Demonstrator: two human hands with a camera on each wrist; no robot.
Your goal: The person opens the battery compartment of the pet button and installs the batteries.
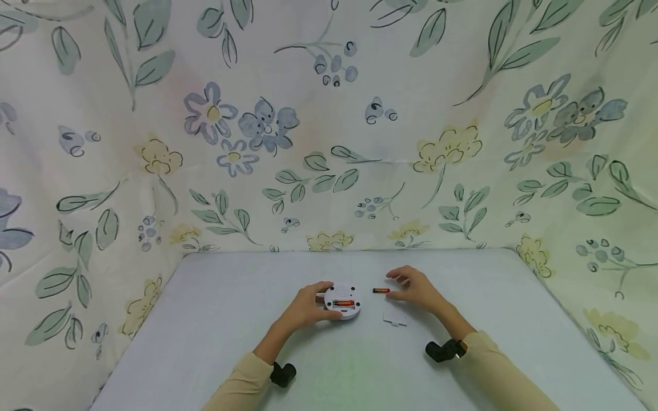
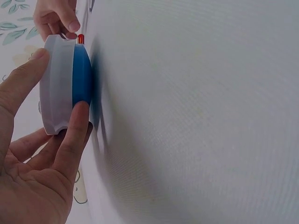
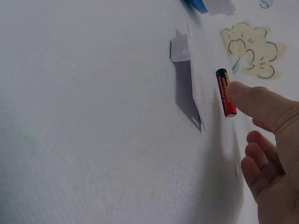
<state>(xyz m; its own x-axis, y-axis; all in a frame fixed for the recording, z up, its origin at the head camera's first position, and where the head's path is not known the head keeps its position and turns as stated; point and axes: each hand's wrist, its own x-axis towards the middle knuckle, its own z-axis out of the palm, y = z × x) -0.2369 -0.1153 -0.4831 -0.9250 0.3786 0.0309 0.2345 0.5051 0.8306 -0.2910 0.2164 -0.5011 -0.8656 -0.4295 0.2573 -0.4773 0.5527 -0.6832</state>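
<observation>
Head view: we've got the left hand (image 1: 303, 305) curled round a round white plastic device (image 1: 342, 291), thumb near side, fingers far side. One red-and-black cylindrical battery (image 1: 343, 303) sits in its upturned compartment. Right of the device we see a loose red-and-black cylindrical battery (image 1: 381, 291) — right hand (image 1: 413, 290) at its right end, thumb by it, index finger spread away. Thin white plastic cover (image 1: 394, 317) lies nearer us on the white table (image 1: 354, 365).

Left wrist: we see the grip on the device, blue base (image 2: 82, 74) toward the table.

Right wrist: thumb overlaps the loose battery, other fingers loosely bent — we can't tell if it's lifted.
</observation>
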